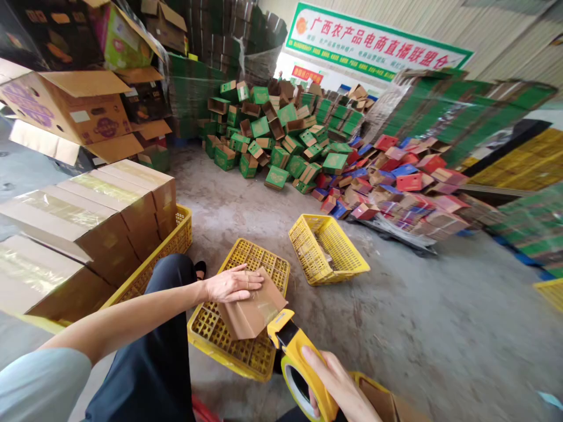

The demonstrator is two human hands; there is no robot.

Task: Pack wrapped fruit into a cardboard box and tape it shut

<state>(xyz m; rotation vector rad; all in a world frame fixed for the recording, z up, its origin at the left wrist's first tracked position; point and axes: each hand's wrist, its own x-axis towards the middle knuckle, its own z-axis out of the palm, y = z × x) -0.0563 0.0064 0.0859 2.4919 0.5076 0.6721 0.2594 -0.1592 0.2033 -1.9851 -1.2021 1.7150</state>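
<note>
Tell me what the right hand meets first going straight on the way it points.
The right hand, led by its yellow plastic tape dispenser, would likely meet the brown cardboard box under the left hand; whether dispenser and box already touch is unclear.

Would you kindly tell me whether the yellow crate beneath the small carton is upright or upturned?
Apparently upturned: the yellow crate shows its perforated base uppermost, with the small carton on it.

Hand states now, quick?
Left hand: open, palm down on the cardboard box.
Right hand: closed, holding the yellow tape dispenser.
</note>
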